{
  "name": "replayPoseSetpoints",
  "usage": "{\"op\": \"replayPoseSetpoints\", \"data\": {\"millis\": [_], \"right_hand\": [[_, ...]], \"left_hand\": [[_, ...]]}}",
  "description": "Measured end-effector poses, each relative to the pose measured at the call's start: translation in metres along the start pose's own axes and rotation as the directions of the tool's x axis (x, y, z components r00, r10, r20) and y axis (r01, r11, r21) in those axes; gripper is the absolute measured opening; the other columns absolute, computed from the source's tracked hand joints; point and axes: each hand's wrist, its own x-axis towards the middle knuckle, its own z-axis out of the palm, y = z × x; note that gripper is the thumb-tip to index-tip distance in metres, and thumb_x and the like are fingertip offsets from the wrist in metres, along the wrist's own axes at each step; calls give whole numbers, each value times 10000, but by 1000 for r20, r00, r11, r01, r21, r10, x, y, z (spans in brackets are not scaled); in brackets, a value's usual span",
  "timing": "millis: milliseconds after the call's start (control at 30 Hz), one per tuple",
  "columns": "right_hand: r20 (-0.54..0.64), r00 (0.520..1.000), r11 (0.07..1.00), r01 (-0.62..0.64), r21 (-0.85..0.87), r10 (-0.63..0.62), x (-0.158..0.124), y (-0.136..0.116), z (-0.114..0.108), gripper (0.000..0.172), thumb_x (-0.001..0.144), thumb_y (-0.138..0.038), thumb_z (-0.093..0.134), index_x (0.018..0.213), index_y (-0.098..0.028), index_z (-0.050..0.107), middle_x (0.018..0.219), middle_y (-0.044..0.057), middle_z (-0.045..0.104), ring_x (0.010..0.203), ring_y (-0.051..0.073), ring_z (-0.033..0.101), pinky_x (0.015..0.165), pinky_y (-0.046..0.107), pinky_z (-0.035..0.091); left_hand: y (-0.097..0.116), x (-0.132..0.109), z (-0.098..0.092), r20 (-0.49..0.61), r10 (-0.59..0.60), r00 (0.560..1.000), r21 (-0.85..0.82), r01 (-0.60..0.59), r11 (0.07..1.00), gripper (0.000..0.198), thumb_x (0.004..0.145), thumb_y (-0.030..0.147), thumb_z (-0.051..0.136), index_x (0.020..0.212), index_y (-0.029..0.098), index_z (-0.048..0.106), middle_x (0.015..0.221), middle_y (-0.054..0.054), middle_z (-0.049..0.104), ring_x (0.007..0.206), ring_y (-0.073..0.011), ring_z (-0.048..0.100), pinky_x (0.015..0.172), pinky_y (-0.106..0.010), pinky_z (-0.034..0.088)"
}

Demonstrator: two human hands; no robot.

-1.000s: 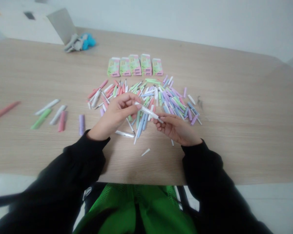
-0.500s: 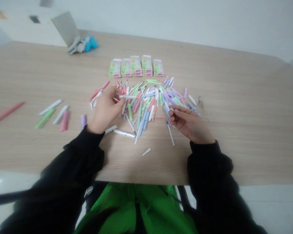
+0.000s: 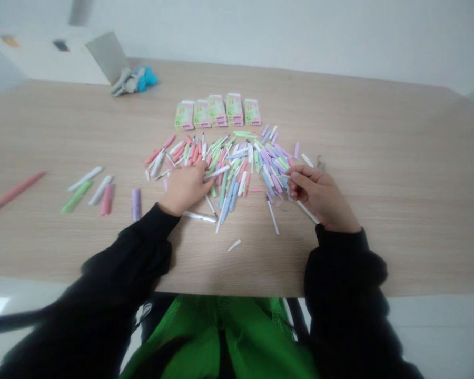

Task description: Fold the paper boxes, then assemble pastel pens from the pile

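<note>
My left hand (image 3: 187, 187) reaches into the left part of a heap of pastel pen parts (image 3: 237, 155). A white pen barrel (image 3: 217, 172) sticks out to the right from between its thumb and fingers; its fingertips are hidden among the pieces. On the right side of the heap, my right hand (image 3: 324, 195) pinches thumb against fingers, with a thin pale piece at the tips too small to name. A white refill with a dark tip (image 3: 273, 217) lies in front of the heap. Behind the wrist, a white stick (image 3: 307, 212) rests on the table.
Several small green-and-pink boxes (image 3: 185, 116) stand behind the heap. Coloured pen pieces lie apart on the left, among them a purple one (image 3: 136, 204) and a long red one (image 3: 13, 195). Grey and blue gloves (image 3: 144, 79) rest beside a white box (image 3: 75, 58).
My left hand has lowered into the heap and shifted right, still with the white barrel. My right hand has moved slightly right. The view has tilted a little.
</note>
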Motion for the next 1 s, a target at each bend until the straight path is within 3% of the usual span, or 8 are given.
{"op": "replayPoseSetpoints", "data": {"millis": [167,300,433,567,767,933,1000], "right_hand": [[-71,997,999,45,-1,-45,-2,-6,-3,73,789,-244,751,807,-184,714,623,-24,584,576,95,544,548,244,463],[-78,995,998,57,0,-56,-3,-8,1,99,760,-190,745,856,-176,729,643,-21,626,601,100,581,590,253,497],[-118,990,997,78,-3,-78,-3,-8,2,102,756,-147,710,853,-169,729,634,-24,640,591,96,598,601,247,507],[-156,982,994,109,-12,-110,-1,-7,-1,83,770,-152,684,842,-170,721,638,-22,640,586,95,598,597,246,510],[-170,974,982,128,-139,-151,-1,-6,-1,105,783,-117,636,848,-162,706,594,-31,628,551,94,582,572,243,491],[-136,970,960,170,-223,-204,-4,-9,4,140,794,-89,592,844,-167,696,577,-36,629,546,98,587,567,246,485],[-147,968,957,166,-238,-204,-5,-10,4,148,794,-85,579,839,-168,694,565,-39,623,538,99,583,559,248,477]], "left_hand": [[19,4,-2,2,106,994,-2,-106,994,379,958,418,454,1113,133,650,919,-161,740,912,-352,706,863,-467,482],[41,13,-15,30,216,976,-117,-211,970,324,959,353,439,1086,156,663,870,-111,726,851,-285,688,781,-379,483],[79,31,-24,48,463,885,-186,-447,875,287,942,242,432,1044,148,683,983,-119,709,922,-256,661,772,-340,467],[111,51,-13,128,524,842,-237,-487,840,317,946,225,447,1115,155,707,1106,-131,683,1000,-255,648,831,-340,470],[113,68,12,182,523,833,-261,-472,842,382,927,205,472,1234,162,695,1162,-140,681,1035,-253,654,879,-334,474],[113,80,14,231,552,801,-284,-487,826,328,924,263,492,1138,166,720,1002,-107,729,906,-228,677,793,-306,480],[117,84,13,240,566,789,-284,-500,818,319,908,317,535,1111,152,719,1027,-125,730,926,-250,675,779,-316,480]]}}
